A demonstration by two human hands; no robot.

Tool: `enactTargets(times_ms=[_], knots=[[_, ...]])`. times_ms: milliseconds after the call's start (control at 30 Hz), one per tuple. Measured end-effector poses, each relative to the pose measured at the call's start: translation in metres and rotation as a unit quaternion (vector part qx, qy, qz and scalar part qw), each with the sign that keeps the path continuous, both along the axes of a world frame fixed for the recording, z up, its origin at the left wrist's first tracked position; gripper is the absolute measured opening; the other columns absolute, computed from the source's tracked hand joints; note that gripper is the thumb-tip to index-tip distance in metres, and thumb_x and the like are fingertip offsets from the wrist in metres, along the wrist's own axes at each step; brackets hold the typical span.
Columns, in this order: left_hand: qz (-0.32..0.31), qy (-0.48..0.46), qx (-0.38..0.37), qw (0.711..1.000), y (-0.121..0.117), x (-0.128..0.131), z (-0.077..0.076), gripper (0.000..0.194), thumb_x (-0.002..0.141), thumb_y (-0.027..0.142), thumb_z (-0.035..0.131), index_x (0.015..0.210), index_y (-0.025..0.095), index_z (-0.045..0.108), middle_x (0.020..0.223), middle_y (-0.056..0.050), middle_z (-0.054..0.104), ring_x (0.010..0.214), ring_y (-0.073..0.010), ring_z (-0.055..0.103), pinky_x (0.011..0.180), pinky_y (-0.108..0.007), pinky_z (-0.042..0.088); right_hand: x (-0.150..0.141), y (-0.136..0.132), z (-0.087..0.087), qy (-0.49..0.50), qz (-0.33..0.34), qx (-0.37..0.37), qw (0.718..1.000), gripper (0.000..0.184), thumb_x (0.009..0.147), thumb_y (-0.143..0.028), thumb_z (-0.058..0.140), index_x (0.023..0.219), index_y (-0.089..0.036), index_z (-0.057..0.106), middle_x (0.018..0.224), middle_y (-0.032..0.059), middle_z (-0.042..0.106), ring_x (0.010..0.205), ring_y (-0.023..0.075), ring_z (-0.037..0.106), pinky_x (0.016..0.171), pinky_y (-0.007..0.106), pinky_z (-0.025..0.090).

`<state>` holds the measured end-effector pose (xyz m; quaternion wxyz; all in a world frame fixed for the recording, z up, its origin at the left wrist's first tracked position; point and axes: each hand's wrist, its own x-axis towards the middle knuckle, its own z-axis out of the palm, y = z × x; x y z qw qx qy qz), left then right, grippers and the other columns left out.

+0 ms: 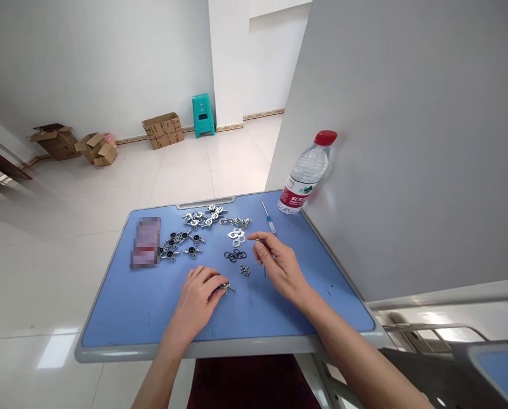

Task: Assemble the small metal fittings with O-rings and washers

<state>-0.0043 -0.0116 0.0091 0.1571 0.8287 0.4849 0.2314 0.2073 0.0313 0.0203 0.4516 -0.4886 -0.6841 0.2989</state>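
Observation:
My left hand (199, 295) rests near the desk's front, thumb and fingers closed on a small metal fitting (227, 287). A short stem of the fitting sticks out to the right; my fingers hide the rest. To the right, my right hand (279, 264) is curled above the desk with a screwdriver (265, 271) in it. Only the thin shaft shows, pointing down. Between the hands lie a small pile of screws (245, 271) and several black rubber rings (235, 255). Flat metal plates (237, 236) lie just beyond the rings.
The blue desk (152, 312) also bears fittings with black centres (192, 251), metal assemblies (211, 215), a blue-handled screwdriver (269, 218) and a blurred purple packet (146, 241). A water bottle (305, 176) stands by the grey partition (407, 142). Cardboard boxes (163, 130) and a teal stool (203, 115) are behind.

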Motion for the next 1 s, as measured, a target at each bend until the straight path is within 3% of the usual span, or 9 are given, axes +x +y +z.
enactTargets(times_ms=[333, 533, 800, 1000], knots=[[0.008, -0.019, 0.011, 1.000, -0.009, 0.001, -0.007, 0.018, 0.094, 0.018, 0.049, 0.098, 0.024, 0.065, 0.093, -0.004, 0.063, 0.085, -0.0200, 0.056, 0.076, -0.036, 0.047, 0.003, -0.002, 0.006, -0.090, 0.050, 0.007, 0.995, 0.023, 0.098, -0.028, 0.035, 0.105, -0.021, 0.056, 0.064, -0.0017, 0.051, 0.059, 0.0155, 0.049, 0.058, 0.027, 0.041], [0.009, -0.048, -0.022, 0.999, -0.010, 0.001, -0.011, 0.019, 0.094, 0.014, 0.048, 0.100, 0.023, 0.063, 0.095, -0.005, 0.059, 0.087, -0.0197, 0.053, 0.074, -0.033, 0.048, 0.005, 0.002, 0.003, -0.207, 0.112, -0.021, 0.972, 0.023, 0.098, -0.020, 0.033, 0.094, -0.021, 0.056, 0.082, 0.0038, 0.065, 0.072, 0.0191, 0.060, 0.064, 0.030, 0.044], [0.003, -0.065, -0.025, 0.998, -0.009, 0.001, -0.012, 0.018, 0.094, 0.013, 0.049, 0.100, 0.022, 0.063, 0.095, -0.005, 0.058, 0.088, -0.0193, 0.053, 0.073, -0.031, 0.049, 0.014, 0.007, -0.002, -0.317, 0.124, -0.058, 0.938, 0.016, 0.092, -0.011, 0.047, 0.086, -0.020, 0.059, 0.088, 0.0039, 0.064, 0.073, 0.0178, 0.060, 0.062, 0.028, 0.041], [0.003, -0.063, -0.030, 0.998, -0.010, 0.001, -0.013, 0.017, 0.093, 0.011, 0.050, 0.100, 0.022, 0.062, 0.095, -0.004, 0.058, 0.088, -0.0189, 0.051, 0.074, -0.031, 0.048, 0.010, 0.008, -0.004, -0.368, 0.120, -0.058, 0.920, 0.018, 0.093, -0.010, 0.049, 0.094, -0.020, 0.064, 0.094, 0.0028, 0.066, 0.071, 0.0156, 0.060, 0.059, 0.026, 0.035]])
